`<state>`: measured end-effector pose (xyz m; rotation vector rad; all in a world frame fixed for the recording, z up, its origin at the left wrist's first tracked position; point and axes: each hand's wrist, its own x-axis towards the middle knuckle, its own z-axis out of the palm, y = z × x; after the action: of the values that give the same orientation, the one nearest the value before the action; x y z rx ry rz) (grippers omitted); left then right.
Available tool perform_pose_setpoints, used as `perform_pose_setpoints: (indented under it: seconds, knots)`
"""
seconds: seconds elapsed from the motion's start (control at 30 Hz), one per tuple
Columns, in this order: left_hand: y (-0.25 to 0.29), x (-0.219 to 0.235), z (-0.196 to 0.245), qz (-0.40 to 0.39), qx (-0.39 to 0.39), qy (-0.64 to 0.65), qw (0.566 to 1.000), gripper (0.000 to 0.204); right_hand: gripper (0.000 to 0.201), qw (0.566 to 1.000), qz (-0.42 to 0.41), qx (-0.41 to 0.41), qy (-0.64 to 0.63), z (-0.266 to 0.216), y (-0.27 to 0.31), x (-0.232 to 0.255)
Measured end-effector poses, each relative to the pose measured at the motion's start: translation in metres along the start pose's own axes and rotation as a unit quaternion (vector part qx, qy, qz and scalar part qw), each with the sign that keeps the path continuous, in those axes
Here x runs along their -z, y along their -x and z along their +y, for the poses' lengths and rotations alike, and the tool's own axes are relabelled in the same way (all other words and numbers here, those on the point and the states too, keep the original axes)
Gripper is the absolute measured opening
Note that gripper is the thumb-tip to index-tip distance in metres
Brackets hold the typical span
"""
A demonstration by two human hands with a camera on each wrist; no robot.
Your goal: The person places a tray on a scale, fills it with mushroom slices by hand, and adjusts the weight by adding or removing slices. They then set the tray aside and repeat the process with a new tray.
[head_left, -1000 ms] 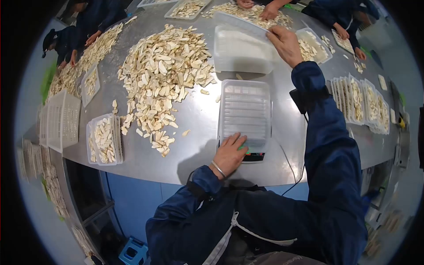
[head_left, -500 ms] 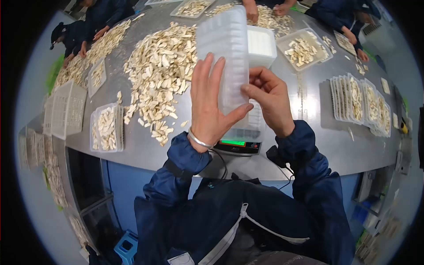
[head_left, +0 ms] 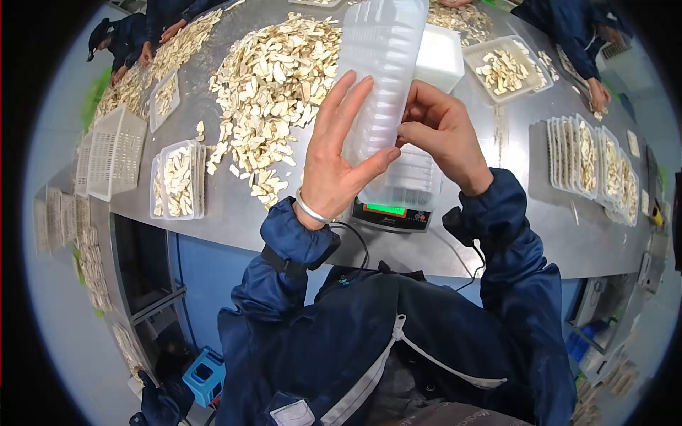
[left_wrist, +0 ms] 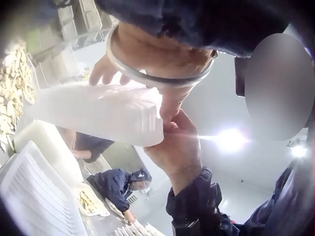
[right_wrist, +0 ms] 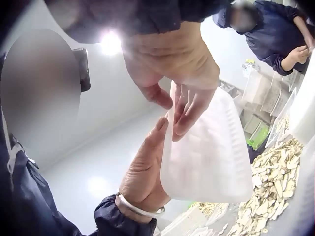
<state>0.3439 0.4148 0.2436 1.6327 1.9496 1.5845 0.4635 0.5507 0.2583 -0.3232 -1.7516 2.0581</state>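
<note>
A translucent ribbed plastic tray (head_left: 387, 64) stands tilted on end above the table, held by both hands. My left hand (head_left: 332, 153), with a bracelet at its wrist, lies along the tray's left side, fingers stretched upward and thumb across the lower end. At the right edge my right hand (head_left: 449, 131) pinches the tray between thumb and bent fingers. In the right wrist view, the left thumb (right_wrist: 155, 140) meets the tray's edge close to the right fingers. Below the hands another clear tray (head_left: 408, 177) sits on a digital scale (head_left: 408, 221) with a lit green display.
A white block of stacked trays (head_left: 439, 57) stands behind the scale. Left of it spreads a large heap of pale slices (head_left: 273, 85). Filled trays (head_left: 181, 181) stand at left, more filled trays (head_left: 572, 156) at right. Cables lie along the steel table's front; other people work opposite.
My right hand has come back from the white stack with a tray, and the left hand has risen from the scale to it. Lately both hands have barely shifted on the tray.
</note>
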Motion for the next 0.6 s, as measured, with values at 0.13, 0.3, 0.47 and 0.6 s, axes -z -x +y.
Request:
perform_pose_setpoints:
  seconds: [0.13, 0.3, 0.47, 0.6]
  knots:
    - [0.000, 0.003, 0.001, -0.008, -0.014, -0.020, 1.000, 0.078, 0.025, 1.000, -0.013, -0.015, -0.001, -0.005, -0.001, 0.001]
    - [-0.002, 0.002, 0.004, -0.008, -0.008, -0.012, 1.000, 0.080, 0.039, 1.000, -0.026, 0.004, -0.003, -0.009, -0.002, 0.003]
    - [-0.006, -0.005, 0.010, 0.004, 0.015, -0.019, 1.000, 0.081, 0.041, 0.995, 0.024, 0.057, 0.073, -0.002, 0.000, -0.005]
    - [-0.007, -0.011, 0.002, 0.059, -0.010, -0.009, 0.998, 0.073, 0.026, 0.966, 0.069, 0.118, 0.222, 0.001, -0.004, -0.001]
